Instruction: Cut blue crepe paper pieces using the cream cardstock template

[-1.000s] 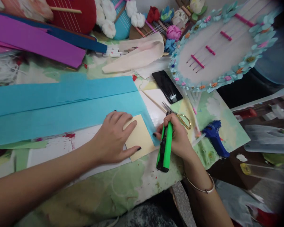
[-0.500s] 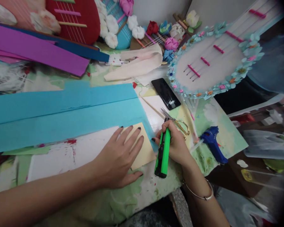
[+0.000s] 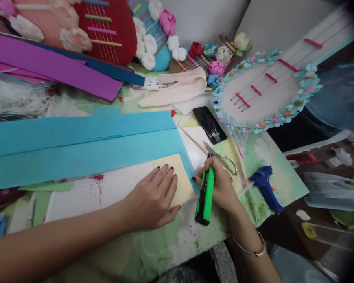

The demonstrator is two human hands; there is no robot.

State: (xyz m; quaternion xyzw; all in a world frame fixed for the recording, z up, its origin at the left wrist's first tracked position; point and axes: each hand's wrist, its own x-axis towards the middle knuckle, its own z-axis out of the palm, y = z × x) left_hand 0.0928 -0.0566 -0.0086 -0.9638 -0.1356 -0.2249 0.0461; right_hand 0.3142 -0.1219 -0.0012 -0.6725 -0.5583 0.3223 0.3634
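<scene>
Pressing on the cream card (image 3: 183, 177) with the left hand (image 3: 153, 198), open and palm down, with fingers nearly straight and close together; probably spread over it to stop it sliding. Gripping the green cutter (image 3: 209, 192) in the right hand (image 3: 222, 186), with fingers closed around its upper part, perhaps for close control beside the card's corner. Impossible to tell whether a blade is out. Beyond the left fingertips, and running far off to their left, broad blue paper (image 3: 129, 145), matte and soft-looking, with a long straight seam or overlap. Under and to the left of the left fingers, a smooth white board (image 3: 76, 202), flecked with red; perhaps placed there as a firm backing. Stiff-looking and straight-edged, by contrast, the card. Just beyond the right fingers, gold-handled scissors (image 3: 230, 165) with slim metal blades, then a thin wooden stick (image 3: 194, 140) and a glossy black phone (image 3: 210, 125). To the right of the right fingers, a blue glue gun (image 3: 265, 186), chunky and angular, apart from both hands.
</scene>
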